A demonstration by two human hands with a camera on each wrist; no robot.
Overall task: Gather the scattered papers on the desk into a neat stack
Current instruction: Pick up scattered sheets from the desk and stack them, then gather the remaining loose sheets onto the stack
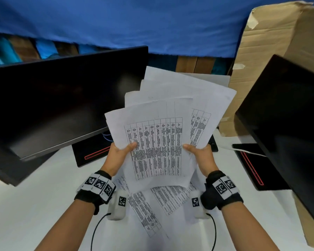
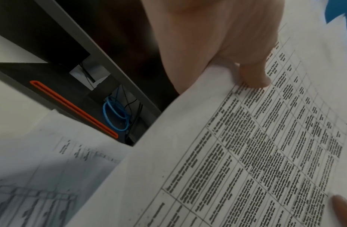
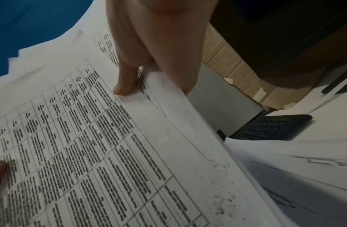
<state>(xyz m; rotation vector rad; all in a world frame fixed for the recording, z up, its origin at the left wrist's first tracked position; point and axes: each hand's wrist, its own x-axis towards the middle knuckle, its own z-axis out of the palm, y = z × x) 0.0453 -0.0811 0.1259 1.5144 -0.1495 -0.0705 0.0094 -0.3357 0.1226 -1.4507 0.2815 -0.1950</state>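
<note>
Both hands hold a fanned bundle of printed papers [image 1: 158,134] up above the white desk [image 1: 34,205]. My left hand [image 1: 121,151] pinches the bundle's left edge, thumb on top of the printed table [image 2: 254,76]. On the other side my right hand [image 1: 198,151] pinches the right edge, thumb likewise on top [image 3: 124,86]. The sheets are splayed and uneven at the far end. Other printed sheets [image 1: 152,205] lie loose on the desk under the wrists; one shows in the left wrist view [image 2: 42,176] and one in the right wrist view [image 3: 304,176].
A dark monitor [image 1: 62,98] stands at the left on a black base with a red slot [image 1: 92,153]. A second monitor [image 1: 286,124] stands at the right, a cardboard box [image 1: 272,42] behind it. A black keyboard [image 3: 269,127] lies beyond the papers. Blue cloth [image 1: 134,20] hangs behind.
</note>
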